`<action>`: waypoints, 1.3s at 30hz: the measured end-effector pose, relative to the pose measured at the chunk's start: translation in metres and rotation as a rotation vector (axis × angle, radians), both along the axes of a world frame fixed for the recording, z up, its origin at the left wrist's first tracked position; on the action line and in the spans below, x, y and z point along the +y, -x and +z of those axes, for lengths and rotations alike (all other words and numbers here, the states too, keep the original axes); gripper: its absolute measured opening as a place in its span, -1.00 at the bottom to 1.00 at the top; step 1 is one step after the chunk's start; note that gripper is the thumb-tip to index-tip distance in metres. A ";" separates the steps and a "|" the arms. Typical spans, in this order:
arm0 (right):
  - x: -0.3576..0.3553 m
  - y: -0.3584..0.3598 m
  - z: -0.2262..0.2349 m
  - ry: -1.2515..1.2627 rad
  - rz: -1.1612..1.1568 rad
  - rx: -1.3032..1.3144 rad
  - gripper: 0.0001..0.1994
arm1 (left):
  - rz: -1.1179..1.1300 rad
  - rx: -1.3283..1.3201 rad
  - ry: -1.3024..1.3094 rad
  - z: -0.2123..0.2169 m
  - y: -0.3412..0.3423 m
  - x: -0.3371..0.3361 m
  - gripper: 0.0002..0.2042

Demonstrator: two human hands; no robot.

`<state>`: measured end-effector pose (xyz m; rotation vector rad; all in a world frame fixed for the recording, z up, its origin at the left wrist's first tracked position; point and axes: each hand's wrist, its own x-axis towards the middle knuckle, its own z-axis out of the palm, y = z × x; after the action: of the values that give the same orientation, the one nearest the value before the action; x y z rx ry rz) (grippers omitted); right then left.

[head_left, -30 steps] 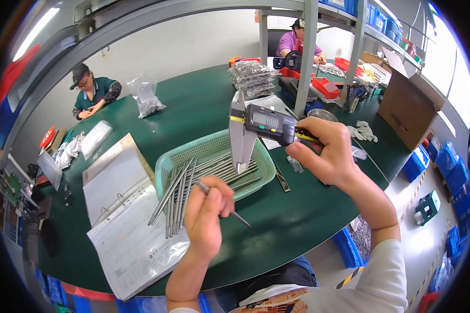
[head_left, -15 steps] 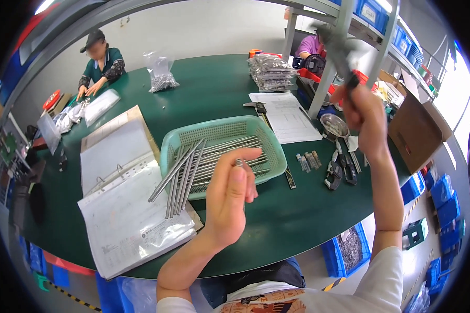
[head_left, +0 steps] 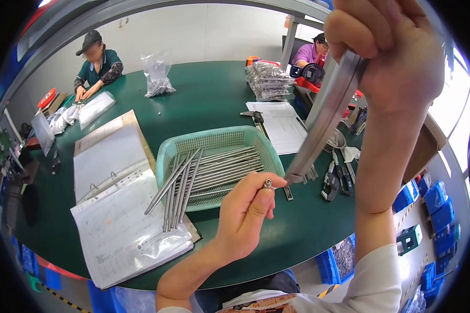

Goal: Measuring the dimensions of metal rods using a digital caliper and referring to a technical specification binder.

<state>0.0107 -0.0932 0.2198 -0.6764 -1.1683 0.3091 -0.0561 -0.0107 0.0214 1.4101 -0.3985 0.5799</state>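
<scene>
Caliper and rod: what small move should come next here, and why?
Probably bring the tip of the caliper onto the end of the rod. The right hand holds the caliper raised and slanting down, its lower tip just beside the rod end pinched in the left hand. Whether they touch is unclear, so a slight closing move seems due.

1. Your clearest patch of green table [head_left: 203, 101] lies at upper centre of the frame, between the bag of small metal parts [head_left: 156, 78] and the stacked packets [head_left: 269, 81].
2. The teal basket [head_left: 219, 143] fills the centre; its steel rods [head_left: 180, 182] jut over the left rim onto the open binder [head_left: 115, 208], closing the lower left.
3. Bare table [head_left: 297, 235] shows at lower centre, below the basket.
4. To the right, hand tools [head_left: 337, 180] and a paper sheet [head_left: 279, 125] crowd the table edge.
</scene>
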 end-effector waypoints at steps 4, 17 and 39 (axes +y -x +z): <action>-0.014 -0.017 0.009 0.000 -0.017 -0.014 -0.67 | -0.034 0.038 0.056 0.002 0.003 0.002 -0.75; -0.020 -0.018 0.010 0.008 -0.078 -0.056 -0.69 | -0.032 0.058 0.055 0.003 0.002 0.002 -0.72; -0.016 -0.019 0.009 0.002 -0.181 -0.140 -0.71 | -0.007 0.027 0.056 0.000 0.000 0.001 -0.75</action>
<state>0.0293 -0.1090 0.2287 -0.8098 -1.2296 0.1109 -0.0565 -0.0096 0.0210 1.3611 -0.3626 0.5620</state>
